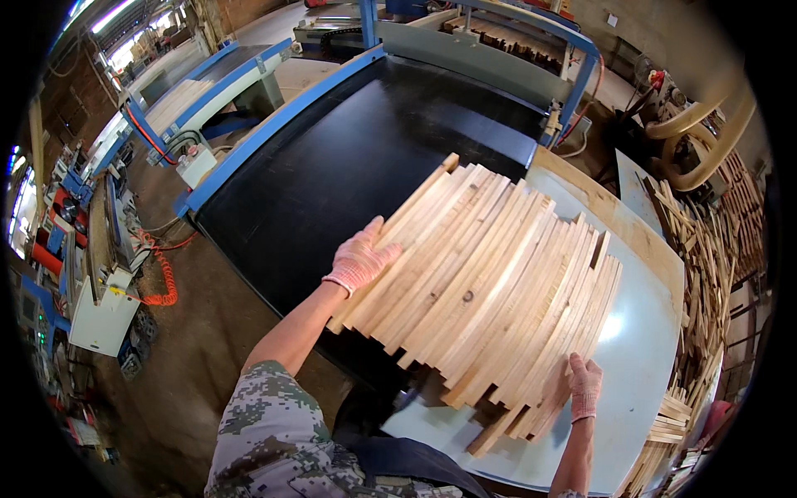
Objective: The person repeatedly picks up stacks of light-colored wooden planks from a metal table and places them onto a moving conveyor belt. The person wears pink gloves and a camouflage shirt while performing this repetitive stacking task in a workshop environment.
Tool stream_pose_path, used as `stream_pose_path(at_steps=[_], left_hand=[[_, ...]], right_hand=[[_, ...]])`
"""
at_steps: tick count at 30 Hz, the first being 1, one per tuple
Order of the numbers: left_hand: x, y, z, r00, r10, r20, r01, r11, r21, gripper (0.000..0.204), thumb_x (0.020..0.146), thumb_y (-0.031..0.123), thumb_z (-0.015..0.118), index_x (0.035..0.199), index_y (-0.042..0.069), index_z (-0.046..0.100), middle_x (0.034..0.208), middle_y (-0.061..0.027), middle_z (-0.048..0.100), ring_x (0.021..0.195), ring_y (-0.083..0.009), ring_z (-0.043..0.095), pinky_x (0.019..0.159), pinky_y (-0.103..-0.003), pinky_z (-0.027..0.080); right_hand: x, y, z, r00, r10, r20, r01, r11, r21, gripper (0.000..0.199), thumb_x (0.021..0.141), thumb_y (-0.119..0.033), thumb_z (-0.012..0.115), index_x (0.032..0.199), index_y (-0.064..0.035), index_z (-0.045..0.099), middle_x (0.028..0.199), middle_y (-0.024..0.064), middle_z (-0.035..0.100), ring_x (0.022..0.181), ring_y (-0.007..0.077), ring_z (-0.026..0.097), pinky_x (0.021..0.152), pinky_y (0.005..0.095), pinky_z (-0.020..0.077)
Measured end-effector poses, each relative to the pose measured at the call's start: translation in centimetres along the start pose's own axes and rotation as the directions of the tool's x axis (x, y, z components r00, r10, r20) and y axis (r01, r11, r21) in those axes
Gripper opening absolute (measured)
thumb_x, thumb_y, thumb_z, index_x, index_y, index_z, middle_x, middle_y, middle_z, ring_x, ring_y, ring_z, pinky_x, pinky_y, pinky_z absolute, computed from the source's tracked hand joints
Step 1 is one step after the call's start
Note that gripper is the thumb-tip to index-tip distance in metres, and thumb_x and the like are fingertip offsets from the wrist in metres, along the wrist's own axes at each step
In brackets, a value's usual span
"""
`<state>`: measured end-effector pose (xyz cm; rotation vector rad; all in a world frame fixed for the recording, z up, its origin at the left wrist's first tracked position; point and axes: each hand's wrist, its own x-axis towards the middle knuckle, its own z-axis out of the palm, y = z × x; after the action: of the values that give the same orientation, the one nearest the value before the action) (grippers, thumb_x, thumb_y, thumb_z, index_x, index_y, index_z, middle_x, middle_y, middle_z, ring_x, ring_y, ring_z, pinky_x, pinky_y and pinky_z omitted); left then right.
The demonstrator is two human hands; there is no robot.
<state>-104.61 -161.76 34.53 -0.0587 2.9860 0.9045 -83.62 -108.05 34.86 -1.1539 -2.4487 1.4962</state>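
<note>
A wide row of pale wooden strips [481, 282] lies side by side, with uneven ends, partly on the black conveyor belt [332, 141] and partly over the pale grey tabletop [647, 332]. My left hand [364, 257], in a pinkish knit glove, holds the row's left edge, thumb over the top and fingers along the outer strip. On the near right edge, my right hand [584, 386], gloved alike, has its fingers curled against the last strips. The undersides of the strips are hidden.
A blue frame [286, 116] borders the belt and arches across its far end. Loose wooden strips [697, 274] are heaped at the right, below thick beige hoses [697, 124]. To the left stand machinery with a coiled orange hose [162, 270] and a white control box [195, 164].
</note>
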Motion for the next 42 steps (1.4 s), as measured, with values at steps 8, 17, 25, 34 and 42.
stream_pose_path(at_steps=[8, 17, 25, 34, 42], left_hand=[[10.0, -13.4, -12.4, 0.979, -0.202, -0.028, 0.201, 0.935, 0.293, 0.087, 0.1, 0.068, 0.059, 0.167, 0.017, 0.041, 0.153, -0.0207, 0.06, 0.14, -0.0363, 0.058, 0.116, -0.048, 0.046], [17.0, -26.3, -20.3, 0.963, -0.227, -0.144, 0.269, 0.836, 0.479, 0.093, 0.105, 0.07, 0.043, 0.17, 0.004, 0.03, 0.178, -0.0223, 0.024, 0.165, -0.0396, 0.02, 0.135, -0.051, 0.012], [21.6, -30.0, -19.8, 0.961, -0.068, -0.267, 0.218, 0.779, 0.588, 0.084, 0.105, 0.065, 0.05, 0.158, 0.001, 0.05, 0.165, -0.0216, 0.048, 0.155, -0.0427, 0.04, 0.13, -0.054, 0.026], [24.1, -33.8, -16.1, 0.811, 0.456, -0.367, -0.198, 0.804, 0.561, 0.039, 0.107, 0.032, 0.058, 0.141, 0.015, 0.068, 0.138, -0.0237, 0.067, 0.132, -0.0427, 0.059, 0.116, -0.058, 0.045], [8.6, -5.1, -3.4, 0.87, 0.486, 0.08, -0.253, 0.579, -0.775, 0.046, 0.113, 0.03, 0.053, 0.147, 0.001, 0.062, 0.143, -0.0213, 0.065, 0.138, -0.0364, 0.058, 0.121, -0.052, 0.045]], right_hand=[[-5.0, -12.6, 18.7, 0.991, -0.09, 0.098, 0.095, 0.995, -0.041, 0.047, 0.092, -0.041, 0.082, 0.076, -0.0025, 0.061, 0.071, 0.0012, 0.057, 0.067, 0.0118, 0.049, 0.062, 0.0355, 0.0455], [-9.8, -25.7, 38.1, 0.935, -0.129, 0.331, 0.139, 0.99, -0.005, 0.052, 0.092, -0.046, 0.08, 0.104, 0.0045, 0.076, 0.084, 0.0054, 0.072, 0.078, 0.0141, 0.064, 0.073, 0.0357, 0.0533], [-7.4, -29.9, 43.8, 0.89, -0.253, 0.378, 0.285, 0.958, -0.029, 0.052, 0.096, -0.045, 0.074, 0.107, 0.0049, 0.079, 0.1, 0.0247, 0.08, 0.098, 0.0363, 0.079, 0.084, 0.0442, 0.0604], [-11.7, -18.3, 41.3, 0.731, -0.481, 0.485, 0.26, 0.852, 0.455, 0.043, 0.1, -0.034, 0.07, 0.128, -0.0022, 0.066, 0.121, 0.0171, 0.074, 0.112, 0.023, 0.067, 0.1, 0.039, 0.0535], [-27.9, 2.8, 31.1, 0.427, -0.695, 0.579, 0.254, 0.706, 0.661, 0.032, 0.104, -0.028, 0.066, 0.112, 0.0027, 0.062, 0.087, 0.0024, 0.054, 0.086, 0.0123, 0.053, 0.077, 0.0338, 0.0471]])
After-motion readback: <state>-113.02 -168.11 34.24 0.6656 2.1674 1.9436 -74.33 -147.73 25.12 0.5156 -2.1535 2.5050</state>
